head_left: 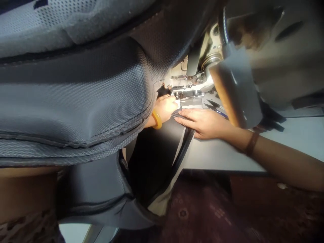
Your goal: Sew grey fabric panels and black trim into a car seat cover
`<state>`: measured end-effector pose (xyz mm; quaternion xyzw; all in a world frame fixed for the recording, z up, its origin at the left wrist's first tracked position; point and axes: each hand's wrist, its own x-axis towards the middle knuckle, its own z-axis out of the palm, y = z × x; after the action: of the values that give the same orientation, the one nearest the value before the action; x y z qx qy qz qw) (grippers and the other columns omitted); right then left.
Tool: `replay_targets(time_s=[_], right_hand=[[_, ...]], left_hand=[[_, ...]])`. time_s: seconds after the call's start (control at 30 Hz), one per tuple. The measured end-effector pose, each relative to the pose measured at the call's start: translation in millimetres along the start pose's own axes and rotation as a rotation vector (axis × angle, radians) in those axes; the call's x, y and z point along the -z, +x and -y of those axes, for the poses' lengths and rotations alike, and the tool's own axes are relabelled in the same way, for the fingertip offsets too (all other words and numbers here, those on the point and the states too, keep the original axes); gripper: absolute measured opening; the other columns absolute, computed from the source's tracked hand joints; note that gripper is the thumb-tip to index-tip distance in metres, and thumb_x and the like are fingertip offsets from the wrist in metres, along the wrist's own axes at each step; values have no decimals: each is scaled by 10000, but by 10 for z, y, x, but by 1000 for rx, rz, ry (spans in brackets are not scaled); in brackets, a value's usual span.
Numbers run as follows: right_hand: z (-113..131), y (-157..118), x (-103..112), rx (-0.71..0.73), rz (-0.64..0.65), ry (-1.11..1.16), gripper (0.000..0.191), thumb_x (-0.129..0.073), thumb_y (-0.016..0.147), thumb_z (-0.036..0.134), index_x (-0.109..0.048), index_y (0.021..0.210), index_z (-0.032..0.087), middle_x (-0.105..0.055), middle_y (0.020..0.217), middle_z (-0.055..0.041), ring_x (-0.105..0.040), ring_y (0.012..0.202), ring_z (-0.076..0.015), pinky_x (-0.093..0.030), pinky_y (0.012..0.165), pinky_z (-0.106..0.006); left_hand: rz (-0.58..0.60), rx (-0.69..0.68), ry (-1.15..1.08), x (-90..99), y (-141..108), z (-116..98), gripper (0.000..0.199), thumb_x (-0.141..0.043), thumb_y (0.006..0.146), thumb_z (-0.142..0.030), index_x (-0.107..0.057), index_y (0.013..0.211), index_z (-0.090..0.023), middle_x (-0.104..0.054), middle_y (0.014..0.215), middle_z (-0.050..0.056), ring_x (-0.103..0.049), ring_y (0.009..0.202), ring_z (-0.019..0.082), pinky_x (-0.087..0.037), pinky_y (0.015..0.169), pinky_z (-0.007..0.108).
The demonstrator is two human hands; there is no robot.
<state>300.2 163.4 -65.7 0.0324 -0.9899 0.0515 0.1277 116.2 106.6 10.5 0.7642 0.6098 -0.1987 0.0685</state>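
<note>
A large grey mesh-textured bag [113, 94] fills the left and runs under the sewing machine's presser foot [177, 95]. My left hand [165, 107], with a yellow bangle [157, 120] at the wrist, reaches from beneath the bag. Its fingers are pinched on the bag's edge right beside the foot; the fingertips are partly hidden. My right hand [202, 122] lies on the dark piped edge [180, 115] just in front of the foot, its fingers stretched out. The bag's black inner panel [157, 148] hangs below both hands.
The machine head [235, 87], lit around the needle, stands at the upper right. Dark-bladed snips [216, 108] lie beyond my right hand. The white table [220, 157] ends at a dark front edge. Patterned dark red cloth [197, 209] shows below it.
</note>
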Motion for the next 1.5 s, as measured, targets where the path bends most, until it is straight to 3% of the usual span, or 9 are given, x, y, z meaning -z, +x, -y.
replay_targets(time_s=[0.3,0.43,0.57,0.7,0.97,1.17,1.3,1.4,1.5], right_hand=[[-25,10,-42,-3,-95,-37,514,-392,903,267,-417,1369,52,-450,1350,-242,-430,1265,-312,-467,935,-463],[-13,-54,-78,66,-71,-53,430,-387,920,195,-474,1320,61,-503,1321,-202,-453,1264,-271,-459,989,-454],[64,-48,-19,92,-31,-129,379,-348,926,84,-542,1251,82,-580,1238,-169,-539,1183,-235,-488,981,-426],[148,-3,40,63,-35,-171,368,-333,938,84,-558,1229,63,-570,1243,-179,-546,1175,-238,-498,977,-404],[160,47,-41,50,-177,-218,333,-379,917,50,-574,1182,-2,-592,1196,-206,-578,1122,-274,-514,936,-400],[93,101,-73,-83,-72,-90,377,-330,934,75,-542,1242,28,-556,1245,-211,-531,1189,-259,-480,975,-443],[47,22,-49,17,-39,-85,353,-357,949,150,-579,1197,35,-583,1215,-201,-553,1155,-259,-497,946,-433],[61,-8,-43,99,-81,-129,360,-383,958,233,-604,1150,24,-610,1175,-198,-573,1115,-269,-523,880,-415],[121,39,-65,78,-120,-231,333,-371,953,185,-622,1112,34,-631,1145,-173,-597,1059,-249,-532,819,-369]], left_hand=[[-7,-46,40,7,44,116,355,-398,886,-102,-611,1167,-147,-562,1102,75,-519,1008,199,-392,915,315],[-38,-15,37,-2,-7,85,422,-424,845,-81,-594,1206,-216,-548,1089,72,-485,1045,248,-400,882,359],[7,34,18,-8,-40,-34,387,-409,839,-60,-635,1139,-150,-536,1075,104,-481,1044,263,-410,867,357],[45,63,-15,-11,-20,-98,395,-407,826,-40,-628,1137,-142,-544,1098,95,-506,1039,241,-418,889,335],[2,21,-44,-69,10,32,373,-398,873,-78,-604,1176,-150,-569,1113,82,-532,1045,208,-428,917,312],[-51,-35,10,-95,29,94,344,-376,906,-152,-608,1159,-143,-574,1104,90,-546,1005,216,-431,898,315],[-78,-56,67,-112,-34,31,400,-459,808,-77,-587,1183,-135,-547,1087,118,-509,1024,273,-411,914,383],[-47,-40,125,-51,-106,11,411,-499,766,-37,-604,1153,-127,-537,1033,121,-491,1029,295,-394,928,420],[0,-27,189,103,-222,56,381,-520,740,11,-621,1091,-97,-530,1026,130,-489,1043,300,-397,928,423]])
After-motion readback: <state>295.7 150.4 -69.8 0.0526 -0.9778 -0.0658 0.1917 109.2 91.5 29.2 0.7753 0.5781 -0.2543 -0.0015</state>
